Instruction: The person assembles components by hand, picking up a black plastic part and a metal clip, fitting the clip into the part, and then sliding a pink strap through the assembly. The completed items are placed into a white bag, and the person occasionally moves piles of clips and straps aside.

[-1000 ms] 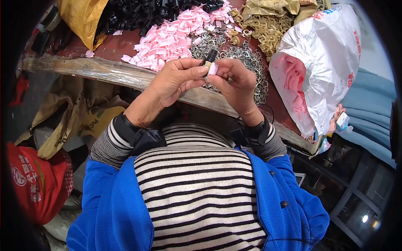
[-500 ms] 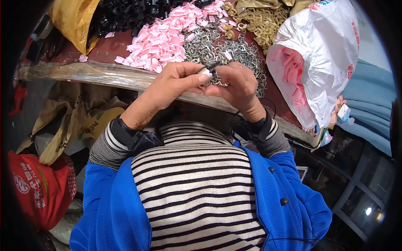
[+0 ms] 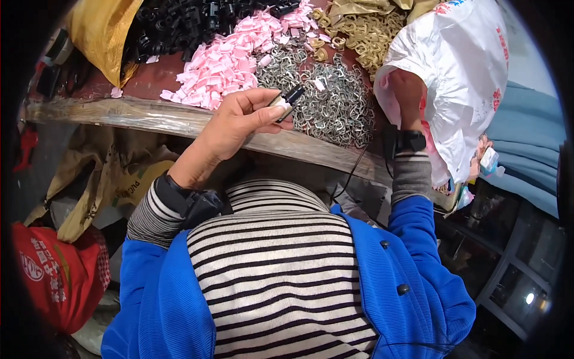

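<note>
Head view: the L hand (image 3: 245, 119) is gripping a small black part (image 3: 292, 96) btwn thumb & fingers, just above the front edge of the tabletop (image 3: 156, 78); the part is tilting up to the R, w/ a pale pc (image 3: 279, 103) showing at the thumb tip. The R hand (image 3: 408, 93) is sitting in the mouth of a big white bag (image 3: 460, 78), palm side & fingertips mostly hidden, so can't tell if it's gripping anything. Pink stuff (image 3: 434, 158) is showing along the bag's opening, below that hand. Bag is standing at the R end of the tabletop, next to a stack of blue cloth (image 3: 529, 143). Behind the L hand, a heap of pink pcs (image 3: 218, 69) is spreading toward the edge, w/ a pile of black parts (image 3: 185, 27) lying behind it. Silver rings (image 3: 335, 110) are lying btwn the pink heap & the bag, w/ a pale scrap (image 3: 320, 84) resting on top; brass-colored pcs (image 3: 373, 36) are lying farther back. A gold bag (image 3: 104, 36) is standing at back L, w/ a lone pink bit (image 3: 116, 93) lying near its lower end. Down L, a red bag (image 3: 57, 275) is sitting below tabletop level. Both wrists are wearing black bands (image 3: 412, 141).
</note>
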`<state>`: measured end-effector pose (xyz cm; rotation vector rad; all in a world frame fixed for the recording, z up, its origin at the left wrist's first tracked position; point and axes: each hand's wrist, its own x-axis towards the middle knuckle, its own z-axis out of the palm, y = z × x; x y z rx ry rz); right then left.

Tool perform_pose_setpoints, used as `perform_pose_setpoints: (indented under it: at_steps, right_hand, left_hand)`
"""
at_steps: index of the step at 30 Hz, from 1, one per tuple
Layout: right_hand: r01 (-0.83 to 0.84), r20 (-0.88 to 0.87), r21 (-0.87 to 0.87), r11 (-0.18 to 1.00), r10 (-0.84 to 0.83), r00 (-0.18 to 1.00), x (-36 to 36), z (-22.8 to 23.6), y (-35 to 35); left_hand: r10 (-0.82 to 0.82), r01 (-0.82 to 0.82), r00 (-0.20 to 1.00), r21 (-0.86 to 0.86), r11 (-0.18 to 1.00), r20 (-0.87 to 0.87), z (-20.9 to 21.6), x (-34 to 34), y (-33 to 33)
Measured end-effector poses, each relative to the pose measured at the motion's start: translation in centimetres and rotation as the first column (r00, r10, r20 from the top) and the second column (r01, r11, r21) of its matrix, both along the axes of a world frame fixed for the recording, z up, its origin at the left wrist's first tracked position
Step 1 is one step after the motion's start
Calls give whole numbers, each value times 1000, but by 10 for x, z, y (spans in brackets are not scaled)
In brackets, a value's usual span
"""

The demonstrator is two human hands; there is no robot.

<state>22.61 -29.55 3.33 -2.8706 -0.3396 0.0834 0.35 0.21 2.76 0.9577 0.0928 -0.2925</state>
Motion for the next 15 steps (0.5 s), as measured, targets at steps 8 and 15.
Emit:
perform_pose_setpoints:
  at_steps: [8, 15]
  right_hand:
    - [67, -176, 503, 862, 27, 984, 24, -25, -24]
    - [-12, 308, 303, 953, -86, 948, -39, -29, -37]
  left_hand:
    - [25, -29, 997, -62, 998, -66, -6, 1, 2]
    - [95, -99, 993, -60, 993, -71, -12, -1, 8]
